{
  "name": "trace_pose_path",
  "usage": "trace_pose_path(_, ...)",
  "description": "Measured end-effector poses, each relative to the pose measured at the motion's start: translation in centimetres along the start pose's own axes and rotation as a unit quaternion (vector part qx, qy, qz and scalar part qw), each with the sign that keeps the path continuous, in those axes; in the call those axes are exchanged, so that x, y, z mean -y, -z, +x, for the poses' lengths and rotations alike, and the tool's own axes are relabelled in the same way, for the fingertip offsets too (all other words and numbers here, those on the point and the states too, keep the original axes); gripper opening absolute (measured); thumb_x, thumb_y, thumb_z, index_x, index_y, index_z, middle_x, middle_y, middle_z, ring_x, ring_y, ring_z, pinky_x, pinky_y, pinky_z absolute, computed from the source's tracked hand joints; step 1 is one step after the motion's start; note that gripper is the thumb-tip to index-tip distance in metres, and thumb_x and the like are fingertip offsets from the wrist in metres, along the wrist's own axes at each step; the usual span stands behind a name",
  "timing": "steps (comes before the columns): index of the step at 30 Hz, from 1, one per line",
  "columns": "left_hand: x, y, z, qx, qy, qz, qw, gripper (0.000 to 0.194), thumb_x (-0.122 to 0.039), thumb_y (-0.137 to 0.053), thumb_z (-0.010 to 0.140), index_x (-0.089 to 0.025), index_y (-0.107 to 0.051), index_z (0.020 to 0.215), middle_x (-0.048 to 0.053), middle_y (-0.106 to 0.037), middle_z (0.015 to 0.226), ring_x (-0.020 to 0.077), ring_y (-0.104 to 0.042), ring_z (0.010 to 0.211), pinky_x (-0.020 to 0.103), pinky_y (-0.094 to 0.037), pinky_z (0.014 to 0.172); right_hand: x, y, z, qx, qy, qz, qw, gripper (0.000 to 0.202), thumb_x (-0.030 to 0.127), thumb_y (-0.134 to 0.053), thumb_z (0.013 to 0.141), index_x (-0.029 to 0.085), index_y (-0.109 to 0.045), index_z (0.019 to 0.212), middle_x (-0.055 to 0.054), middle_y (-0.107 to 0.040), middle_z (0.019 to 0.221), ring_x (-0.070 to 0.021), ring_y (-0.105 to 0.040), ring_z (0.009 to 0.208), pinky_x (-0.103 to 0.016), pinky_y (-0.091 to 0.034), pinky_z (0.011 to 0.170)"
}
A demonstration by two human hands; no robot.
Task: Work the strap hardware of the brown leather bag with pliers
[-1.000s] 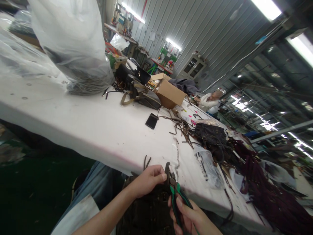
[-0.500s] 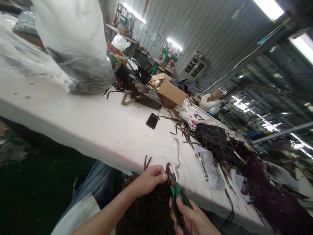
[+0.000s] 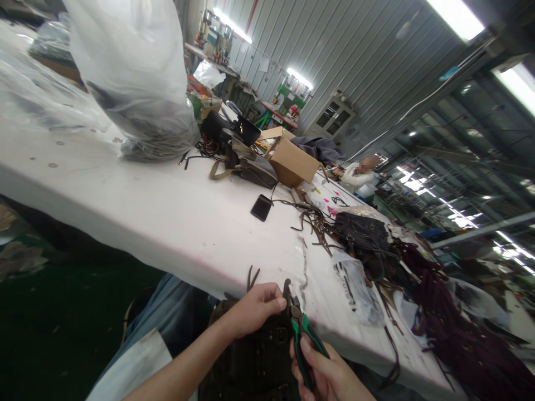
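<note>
My right hand [image 3: 320,367] is wrapped round the green and black handles of a pair of pliers [image 3: 298,323], jaws pointing up and away from me. Against the jaws stands the end of a dark strap [image 3: 287,288]. My left hand [image 3: 261,306] pinches this strap between thumb and fingers, just left of the pliers. Below both hands a dark bag [image 3: 254,365] with buckles rests on my lap at the table edge. Two thin dark cord ends [image 3: 252,277] stick up behind my left hand. Whether the jaws bite the strap I cannot tell.
On the white table [image 3: 200,223] lie a black phone [image 3: 261,207], loose brown cords [image 3: 315,223] and a dark handbag [image 3: 361,231]. Farther back stand a cardboard box [image 3: 292,161] and a big plastic sack [image 3: 137,83]. Purple bags [image 3: 463,323] are heaped at right. Another person [image 3: 357,175] is beyond.
The view has shifted very slightly. Both hands, the pliers and the strap keep nearly the same position. The person in the background has moved their arms a little.
</note>
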State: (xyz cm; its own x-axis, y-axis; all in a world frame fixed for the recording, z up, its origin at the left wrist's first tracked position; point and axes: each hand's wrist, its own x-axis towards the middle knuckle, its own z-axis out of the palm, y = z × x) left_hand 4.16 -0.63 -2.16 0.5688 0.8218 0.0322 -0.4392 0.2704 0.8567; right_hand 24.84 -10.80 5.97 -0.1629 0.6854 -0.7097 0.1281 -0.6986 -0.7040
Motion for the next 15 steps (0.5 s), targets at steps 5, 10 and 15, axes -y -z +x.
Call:
trace_pose_path(5, 0.1, 0.1, 0.0, 0.003, -0.007, 0.003, 1.0, 0.043, -0.057, -0.075, 0.09, -0.018, -0.057, 0.087, -0.003, -0.05, 0.077, 0.0156, -0.039, 0.074, 0.032, -0.029, 0.071, -0.4, 0.2, 0.3, 0.003, -0.008, 0.006, 1.0, 0.061, 0.079, -0.062, 0.094, 0.02, -0.057, 0.11, 0.003, -0.06, 0.076, -0.008, -0.053, 0.05, -0.025, -0.048, 0.053)
trace_pose_path(10, 0.3, -0.1, 0.1, -0.013, -0.008, -0.011, 1.0, 0.042, -0.056, -0.076, 0.091, -0.018, -0.057, 0.086, -0.003, -0.052, 0.077, 0.0149, -0.041, 0.073, 0.031, -0.032, 0.072, 0.2, 0.3, 0.2, 0.006, -0.003, -0.008, 1.0, 0.066, 0.08, -0.067, 0.091, 0.02, -0.063, 0.116, 0.0, -0.065, 0.083, -0.015, -0.069, 0.065, -0.03, -0.056, 0.067)
trace_pose_path(15, 0.0, 0.5, 0.0, -0.041, -0.028, -0.089, 0.995, 0.039, -0.051, -0.078, 0.093, -0.02, -0.057, 0.086, 0.004, -0.071, 0.089, 0.0236, -0.066, 0.096, 0.032, -0.045, 0.088, 0.2, 3.1, -1.5, 0.108, -0.046, -0.029, 0.993, 0.072, 0.064, -0.092, 0.077, 0.02, -0.071, 0.128, -0.008, -0.074, 0.108, -0.0164, -0.07, 0.098, -0.022, -0.049, 0.079)
